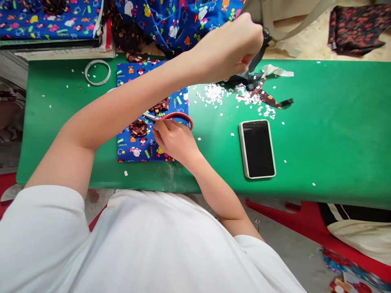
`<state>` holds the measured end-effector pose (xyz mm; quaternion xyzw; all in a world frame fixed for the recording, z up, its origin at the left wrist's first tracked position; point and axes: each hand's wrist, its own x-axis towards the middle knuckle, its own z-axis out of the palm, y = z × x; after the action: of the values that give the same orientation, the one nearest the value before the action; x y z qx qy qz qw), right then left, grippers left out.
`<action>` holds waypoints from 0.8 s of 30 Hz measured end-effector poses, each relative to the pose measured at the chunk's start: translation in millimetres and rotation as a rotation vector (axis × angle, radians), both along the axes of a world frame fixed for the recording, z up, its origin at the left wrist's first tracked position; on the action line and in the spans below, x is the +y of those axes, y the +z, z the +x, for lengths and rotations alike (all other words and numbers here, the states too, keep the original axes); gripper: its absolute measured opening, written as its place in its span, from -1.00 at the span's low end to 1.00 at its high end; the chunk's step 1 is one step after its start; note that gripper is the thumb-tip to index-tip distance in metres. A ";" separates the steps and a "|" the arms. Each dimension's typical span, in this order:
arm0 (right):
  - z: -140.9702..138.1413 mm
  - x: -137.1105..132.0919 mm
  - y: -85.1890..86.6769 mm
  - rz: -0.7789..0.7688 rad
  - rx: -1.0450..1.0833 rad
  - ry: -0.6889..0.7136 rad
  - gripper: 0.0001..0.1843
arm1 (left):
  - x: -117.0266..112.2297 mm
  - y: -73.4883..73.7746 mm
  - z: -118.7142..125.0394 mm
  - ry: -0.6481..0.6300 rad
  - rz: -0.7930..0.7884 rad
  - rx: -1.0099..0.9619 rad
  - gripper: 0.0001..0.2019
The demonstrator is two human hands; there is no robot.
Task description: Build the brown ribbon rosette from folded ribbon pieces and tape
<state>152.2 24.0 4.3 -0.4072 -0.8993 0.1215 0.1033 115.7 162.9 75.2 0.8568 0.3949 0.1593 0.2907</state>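
My left hand (241, 47) reaches across to the upper right, its fingers curled closed. A dark strip (259, 55) shows beside and below the fingers; what lies inside them is hidden. My right hand (175, 140) is closed at the red-handled scissors (180, 115), whose blades point left. Under the scissors lies a flat rectangle of blue cartoon-print cloth (128, 150). Two gathered brown patterned cloth pieces rest on it: one (139, 127) left of my right hand, the other (161, 106) above the blades, partly covered by my left forearm.
Small white paper bits (214, 93) and dark cloth scraps (265, 97) litter the green table (330, 134). A phone (258, 149) lies right of centre, and a tape roll (97, 72) at left. Books (67, 53) and more blue cloth (177, 24) sit along the back.
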 end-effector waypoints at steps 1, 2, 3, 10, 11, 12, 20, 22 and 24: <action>0.6 0.4 -1.8 0.011 0.024 -0.015 -0.75 | -5.6 5.8 -8.7 -0.012 0.143 0.144 -0.82; 1.3 0.9 -3.7 0.020 0.052 -0.027 -0.75 | -12.1 11.3 -18.3 -0.002 0.227 0.206 -0.71; 2.1 1.6 -5.8 0.029 0.086 -0.037 -0.76 | -19.4 15.9 -28.8 0.034 0.266 0.241 -0.63; 6.6 4.9 -19.9 0.067 0.348 -0.062 -0.81 | -78.5 6.7 -105.9 0.272 0.086 0.063 -0.65; 6.4 4.7 -21.2 0.078 0.373 -0.057 -0.81 | -86.3 0.5 -115.1 0.269 0.023 0.045 -0.69; 5.9 4.3 -22.3 0.089 0.388 -0.052 -0.81 | -93.6 -6.1 -123.6 0.280 -0.008 0.022 -0.73; 1.9 8.4 -22.7 0.422 0.435 0.112 -0.83 | -127.7 -44.0 -163.3 0.310 -0.455 -0.242 -0.75; 3.0 10.6 -24.8 0.487 0.426 0.155 -0.85 | -130.7 -47.8 -166.8 0.292 -0.573 -0.289 -0.71; 4.4 11.1 -27.7 0.509 0.429 0.200 -0.84 | -133.0 -50.3 -169.2 0.264 -0.644 -0.327 -0.69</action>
<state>156.5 35.0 -23.5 -0.2433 -0.8940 -0.0141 0.3759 -53.5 30.0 24.8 0.6268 0.4799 0.1979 0.5811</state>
